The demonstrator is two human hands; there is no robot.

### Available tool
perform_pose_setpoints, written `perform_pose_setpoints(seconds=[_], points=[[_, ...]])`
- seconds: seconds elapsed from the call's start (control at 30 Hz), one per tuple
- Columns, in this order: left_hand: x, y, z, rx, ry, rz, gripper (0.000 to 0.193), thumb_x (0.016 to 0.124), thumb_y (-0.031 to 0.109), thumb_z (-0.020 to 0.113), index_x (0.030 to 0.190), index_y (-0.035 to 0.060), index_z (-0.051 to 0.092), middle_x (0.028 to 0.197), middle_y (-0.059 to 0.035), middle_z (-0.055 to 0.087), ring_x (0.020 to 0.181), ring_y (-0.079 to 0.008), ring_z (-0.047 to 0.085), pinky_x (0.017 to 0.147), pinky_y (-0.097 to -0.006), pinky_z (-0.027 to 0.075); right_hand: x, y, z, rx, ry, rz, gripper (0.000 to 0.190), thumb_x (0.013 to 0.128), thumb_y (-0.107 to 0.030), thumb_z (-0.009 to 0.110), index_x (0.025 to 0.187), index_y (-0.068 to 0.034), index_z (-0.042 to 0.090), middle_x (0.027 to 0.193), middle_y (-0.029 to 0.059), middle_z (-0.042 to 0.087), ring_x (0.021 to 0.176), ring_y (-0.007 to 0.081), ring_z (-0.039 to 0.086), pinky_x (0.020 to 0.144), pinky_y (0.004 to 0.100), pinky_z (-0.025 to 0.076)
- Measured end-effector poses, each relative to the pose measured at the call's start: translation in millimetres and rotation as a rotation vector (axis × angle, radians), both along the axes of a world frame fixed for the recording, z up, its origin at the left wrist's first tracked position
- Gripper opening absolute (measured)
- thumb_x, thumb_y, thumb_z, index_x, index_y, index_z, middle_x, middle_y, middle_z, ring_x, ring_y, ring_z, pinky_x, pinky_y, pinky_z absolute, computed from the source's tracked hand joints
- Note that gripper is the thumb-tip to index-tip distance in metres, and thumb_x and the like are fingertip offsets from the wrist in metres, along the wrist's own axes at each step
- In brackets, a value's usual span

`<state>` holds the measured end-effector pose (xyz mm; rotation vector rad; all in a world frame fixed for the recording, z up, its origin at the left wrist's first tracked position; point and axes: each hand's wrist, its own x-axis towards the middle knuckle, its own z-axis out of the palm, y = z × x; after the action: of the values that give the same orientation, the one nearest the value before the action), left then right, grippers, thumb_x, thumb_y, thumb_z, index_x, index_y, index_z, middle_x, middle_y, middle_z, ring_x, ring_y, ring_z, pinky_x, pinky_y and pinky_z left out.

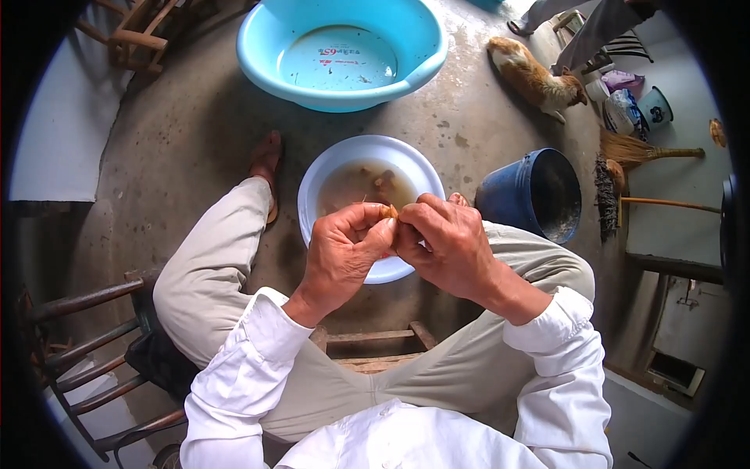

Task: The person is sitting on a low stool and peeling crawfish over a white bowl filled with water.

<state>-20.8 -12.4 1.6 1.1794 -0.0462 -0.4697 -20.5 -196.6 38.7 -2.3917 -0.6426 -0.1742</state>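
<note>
Between the fingertips of both hands is a small orange-brown piece [389,212], too small to name for certain. My left hand [347,246] pinches it between thumb and forefinger. My right hand [448,243] meets it from the other side, its fingers curled and partly hiding it. Both hands are over the near part of a white plastic basin [315,170], which stands on the floor between my feet. Cloudy brownish water [345,184] fills its bottom, with several brown lumps in it. Something red shows just beneath the hands, mostly hidden.
A large light-blue tub [343,97] with shallow water and debris stands beyond the basin. At the right are a dark-blue bucket [498,190], brooms [636,151] and an orange-and-white cat [527,73]. Another person's legs [592,35] show at the upper right. A wooden chair [96,357] stands at lower left.
</note>
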Motion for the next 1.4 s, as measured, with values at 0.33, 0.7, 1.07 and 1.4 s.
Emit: perform_pose_setpoints(seconds=[0.33, 0.7, 1.07, 1.4], points=[[3.7, 3.2, 2.7, -0.161, 0.128, -0.045, 0.021, 0.102, 0.015, 0.061, 0.112, -0.0028, 0.065, 0.092, -0.0044, 0.071, 0.080, -0.0073, 0.067, 0.077, -0.0246, 0.058, 0.5, 8.9, 12.2, 0.478, 0.527, -0.306, 0.008, 0.087, -0.005, 0.068, 0.091, 0.000, 0.064, 0.069, 0.0069, 0.062, 0.057, 0.0133, 0.059, 0.051, 0.0271, 0.047], [7.1, 10.8, 0.9, -0.536, 0.193, -0.013, 0.020, 0.101, 0.013, 0.063, 0.118, 0.0037, 0.066, 0.109, -0.0130, 0.071, 0.097, -0.0199, 0.071, 0.086, -0.0348, 0.060, 6.8, -12.5, 7.3, 0.509, 0.504, -0.283, 0.010, 0.093, -0.003, 0.061, 0.100, 0.002, 0.066, 0.076, 0.0101, 0.071, 0.068, 0.0152, 0.072, 0.060, 0.0302, 0.055], [4.1, 11.0, -8.5, -0.314, 0.160, 0.014, 0.021, 0.097, 0.012, 0.068, 0.117, 0.0018, 0.068, 0.107, -0.0070, 0.072, 0.096, -0.0139, 0.068, 0.086, -0.0276, 0.056, -2.1, -1.5, 3.2, 0.590, 0.722, -0.082, 0.032, 0.086, -0.012, 0.081, 0.106, 0.004, 0.061, 0.082, 0.0029, 0.066, 0.069, 0.0059, 0.063, 0.058, 0.0206, 0.051], [4.6, 7.5, -7.4, -0.221, -0.010, -0.047, 0.017, 0.097, 0.009, 0.069, 0.110, -0.0018, 0.072, 0.102, -0.0021, 0.067, 0.095, -0.0097, 0.066, 0.086, -0.0236, 0.056, 0.6, 1.0, 7.8, 0.406, 0.620, -0.126, 0.041, 0.083, -0.024, 0.085, 0.100, 0.003, 0.060, 0.087, 0.0080, 0.067, 0.076, 0.0094, 0.065, 0.066, 0.0272, 0.054]])
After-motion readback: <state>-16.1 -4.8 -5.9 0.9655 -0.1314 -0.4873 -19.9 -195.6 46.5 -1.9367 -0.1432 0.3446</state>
